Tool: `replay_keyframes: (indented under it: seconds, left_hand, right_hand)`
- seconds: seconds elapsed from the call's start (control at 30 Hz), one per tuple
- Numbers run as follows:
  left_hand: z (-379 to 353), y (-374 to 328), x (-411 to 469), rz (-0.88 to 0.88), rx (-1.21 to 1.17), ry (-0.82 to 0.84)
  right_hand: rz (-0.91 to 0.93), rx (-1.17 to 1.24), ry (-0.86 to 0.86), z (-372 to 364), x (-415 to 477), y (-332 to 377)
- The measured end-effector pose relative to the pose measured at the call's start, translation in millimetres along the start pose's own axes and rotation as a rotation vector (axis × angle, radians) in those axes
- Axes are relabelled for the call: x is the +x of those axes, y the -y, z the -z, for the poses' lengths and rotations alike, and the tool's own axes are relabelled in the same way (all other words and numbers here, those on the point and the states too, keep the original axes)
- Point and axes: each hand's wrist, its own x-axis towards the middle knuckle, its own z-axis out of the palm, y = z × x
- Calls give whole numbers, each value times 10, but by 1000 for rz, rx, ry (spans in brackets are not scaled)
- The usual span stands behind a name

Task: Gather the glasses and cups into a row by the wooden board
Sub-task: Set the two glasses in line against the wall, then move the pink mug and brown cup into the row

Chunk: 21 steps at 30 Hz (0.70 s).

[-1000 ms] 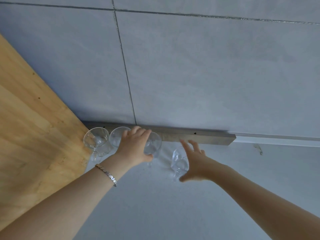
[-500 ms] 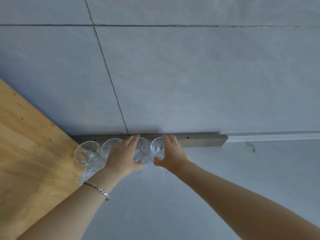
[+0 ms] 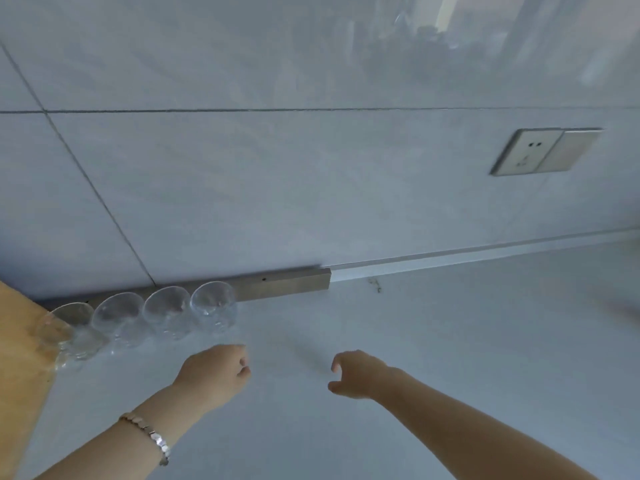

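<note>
At far left the board (image 3: pixel 17 358) meets a row of four glasses (image 3: pixel 166 311) along the wall, side by side, the leftmost just against its edge. Nearer, the left hand (image 3: pixel 213 374) hangs empty, fingers curled loosely in. To its right, the right hand (image 3: pixel 356 374) is empty too, fingers half spread.

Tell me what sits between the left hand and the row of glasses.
Nothing: in the head view only bare grey countertop lies between the left hand and the row of glasses.
</note>
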Motion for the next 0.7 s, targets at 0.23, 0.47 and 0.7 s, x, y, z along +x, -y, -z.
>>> replay_keyframes:
  seconds: [0.23,0.47,0.7]
  left_hand:
    - [-237,-1858,286,-147,-19,195]
    - [-526,-3926,505,-262,-37,200]
    - [-776,-5508,689,-276,-46,249]
  right_hand:
    - [-180,68,-58,256,-756,-1810]
    - [-290,158,-159,529,-1374,-3852]
    - [-407,239,-449,929,-1896,-5798]
